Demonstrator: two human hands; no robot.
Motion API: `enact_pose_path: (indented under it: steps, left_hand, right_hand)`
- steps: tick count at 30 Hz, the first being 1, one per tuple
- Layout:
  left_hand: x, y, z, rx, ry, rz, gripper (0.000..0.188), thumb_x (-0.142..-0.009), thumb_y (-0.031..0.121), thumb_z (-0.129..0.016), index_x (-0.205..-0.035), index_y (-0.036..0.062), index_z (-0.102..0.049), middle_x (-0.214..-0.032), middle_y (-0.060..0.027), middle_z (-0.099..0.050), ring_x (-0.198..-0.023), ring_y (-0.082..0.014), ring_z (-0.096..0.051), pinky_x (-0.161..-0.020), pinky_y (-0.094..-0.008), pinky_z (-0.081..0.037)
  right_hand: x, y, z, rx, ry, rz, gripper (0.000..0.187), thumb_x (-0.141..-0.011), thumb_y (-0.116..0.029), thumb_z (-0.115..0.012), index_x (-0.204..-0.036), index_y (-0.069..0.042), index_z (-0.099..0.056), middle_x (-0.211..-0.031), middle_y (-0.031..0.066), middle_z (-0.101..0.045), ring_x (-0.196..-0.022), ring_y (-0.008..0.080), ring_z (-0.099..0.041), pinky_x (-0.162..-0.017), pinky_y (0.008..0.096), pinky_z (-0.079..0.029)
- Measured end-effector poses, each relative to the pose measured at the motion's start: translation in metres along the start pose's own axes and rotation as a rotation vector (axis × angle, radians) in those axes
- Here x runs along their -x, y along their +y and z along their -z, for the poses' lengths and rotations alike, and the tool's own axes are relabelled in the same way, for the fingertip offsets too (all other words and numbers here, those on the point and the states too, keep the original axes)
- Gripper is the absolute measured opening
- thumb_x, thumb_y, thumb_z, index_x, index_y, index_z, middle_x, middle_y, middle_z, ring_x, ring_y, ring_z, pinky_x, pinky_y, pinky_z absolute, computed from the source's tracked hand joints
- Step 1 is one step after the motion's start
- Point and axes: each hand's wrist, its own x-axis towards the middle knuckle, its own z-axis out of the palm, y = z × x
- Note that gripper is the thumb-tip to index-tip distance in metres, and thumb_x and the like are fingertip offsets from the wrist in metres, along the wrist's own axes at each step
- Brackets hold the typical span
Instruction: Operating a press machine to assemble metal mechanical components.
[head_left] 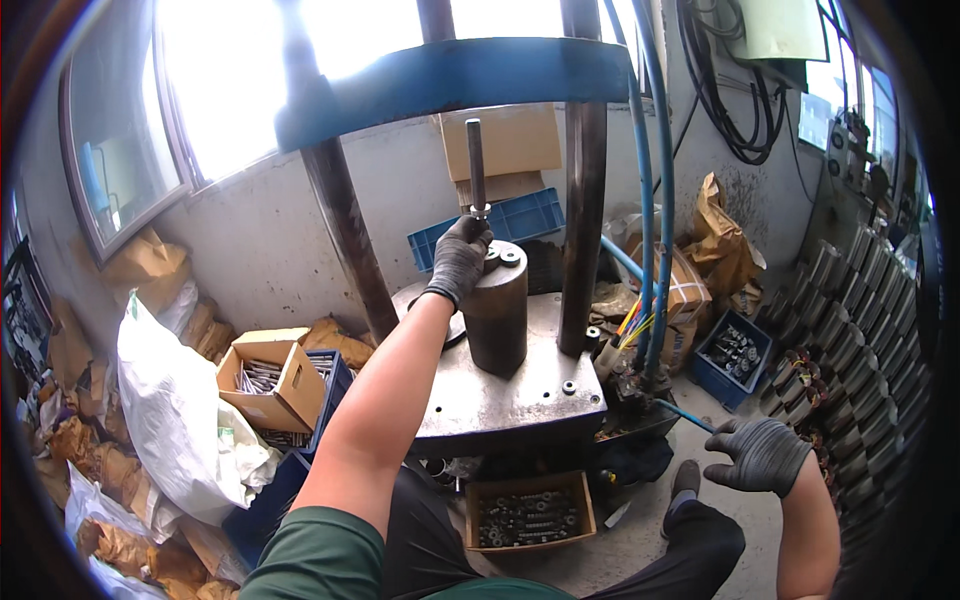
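Note:
My left hand [462, 258], in a dark grey glove, is closed around the lower part of an upright metal shaft [476, 165]. A collar or ring [480, 211] sits on the shaft just above my fingers. Below the hand stands a thick steel cylinder [498, 325] on the metal press table [510, 400]. A small round part [510, 257] rests on the cylinder's top. My right hand [762, 456], also gloved, is at the lower right with curved fingers and a gap before the thumb. The end of a thin blue lever [685, 414] meets its upper edge; whether they touch, I cannot tell.
Dark columns [583, 220] and a blue crossbeam [460, 85] frame the press. A wooden box of metal parts [530, 548] is below the table. Left are a carton of pins [265, 405] and a white sack [180, 410]; right, a blue bin [722, 390] and stacked metal cylinders [850, 320].

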Motion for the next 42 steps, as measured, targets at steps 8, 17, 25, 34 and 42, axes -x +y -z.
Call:
enact_pose_path:
  steps: [8, 17, 25, 34, 42]
  left_hand:
    - [0.011, 0.013, 0.0, -0.133, 0.052, 0.026, 0.024, -0.102, 0.025, -0.068, -0.118, 0.0071, -0.07, -0.107, -0.0174, -0.076, -0.101, -0.0333, -0.073, -0.09, -0.0431, -0.054]
    - [0.014, 0.038, -0.001, -0.275, 0.024, 0.072, 0.03, -0.103, 0.033, -0.066, -0.124, 0.0123, -0.071, -0.112, -0.02, -0.075, -0.108, -0.0396, -0.07, -0.094, -0.0478, -0.053]
    - [0.013, 0.029, 0.004, -0.25, 0.048, 0.079, 0.03, -0.103, 0.033, -0.066, -0.123, 0.0122, -0.071, -0.111, -0.0194, -0.075, -0.109, -0.0388, -0.07, -0.095, -0.048, -0.053]
    - [0.013, 0.032, 0.004, -0.258, 0.036, 0.086, 0.031, -0.103, 0.034, -0.066, -0.123, 0.0116, -0.071, -0.112, -0.0182, -0.075, -0.108, -0.038, -0.07, -0.096, -0.0473, -0.053]
    - [0.012, 0.022, 0.002, -0.161, 0.037, 0.059, 0.03, -0.102, 0.033, -0.067, -0.121, 0.0112, -0.072, -0.111, -0.0188, -0.075, -0.107, -0.0384, -0.07, -0.095, -0.0468, -0.053]
  right_hand:
    - [0.007, -0.02, -0.009, 0.038, -0.14, -0.035, 0.074, -0.088, -0.079, -0.057, -0.119, -0.014, -0.077, -0.1, 0.0156, -0.076, -0.088, 0.0347, -0.075, -0.076, 0.0453, -0.057]
    - [0.058, -0.034, -0.1, 0.08, 0.053, -0.138, 0.025, -0.082, -0.035, -0.072, -0.084, -0.01, -0.073, -0.077, 0.0147, -0.068, -0.075, 0.0377, -0.07, -0.071, 0.0493, -0.056]
    - [0.053, -0.034, -0.103, 0.058, 0.144, -0.111, 0.011, -0.076, -0.02, -0.07, -0.079, -0.009, -0.068, -0.074, 0.0152, -0.065, -0.072, 0.0396, -0.067, -0.069, 0.0512, -0.054]
    - [0.056, -0.033, -0.107, 0.039, 0.206, -0.117, 0.01, -0.074, -0.017, -0.072, -0.077, -0.009, -0.067, -0.074, 0.0154, -0.064, -0.072, 0.0399, -0.066, -0.068, 0.0515, -0.052]
    - [0.051, -0.041, -0.092, -0.056, 0.174, -0.156, 0.018, -0.077, -0.025, -0.076, -0.082, -0.008, -0.073, -0.077, 0.0156, -0.068, -0.074, 0.0395, -0.069, -0.07, 0.0491, -0.055]
